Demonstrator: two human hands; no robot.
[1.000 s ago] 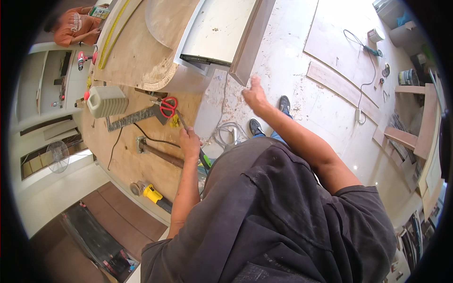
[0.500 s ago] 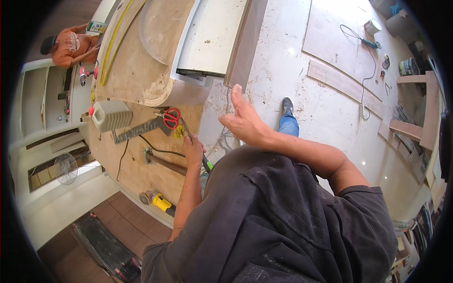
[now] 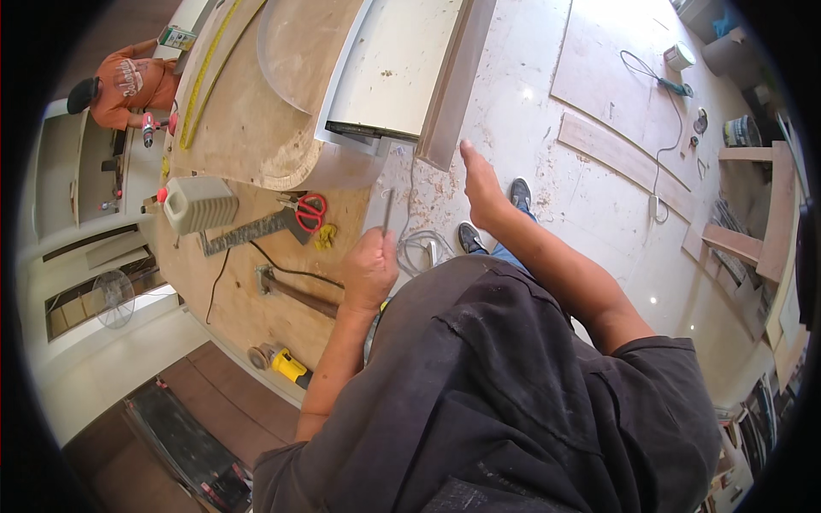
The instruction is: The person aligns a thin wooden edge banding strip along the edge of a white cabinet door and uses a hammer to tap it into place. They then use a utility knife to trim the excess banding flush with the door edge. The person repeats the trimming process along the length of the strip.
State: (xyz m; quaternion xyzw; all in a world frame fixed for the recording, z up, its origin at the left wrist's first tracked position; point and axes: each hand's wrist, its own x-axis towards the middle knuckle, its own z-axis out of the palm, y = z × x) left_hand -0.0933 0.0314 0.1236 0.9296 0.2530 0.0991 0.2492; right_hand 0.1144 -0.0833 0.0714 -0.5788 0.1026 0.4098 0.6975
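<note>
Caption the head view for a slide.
Left hand gripping a slim tool, right hand open near a brown board, with a pale jug and yellow grinder on plywood.

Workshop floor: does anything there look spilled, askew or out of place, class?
Yes: brownish debris is scattered over the pale floor, and a loosely looped grey cable lies close to the person's left shoe. Both look untidy where someone stands.

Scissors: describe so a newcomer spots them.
Find the plywood beside the left hand. There, right of the pale jug, are the scissors. Red loop handles set them apart from the crumpled yellow thing beside them.
</note>
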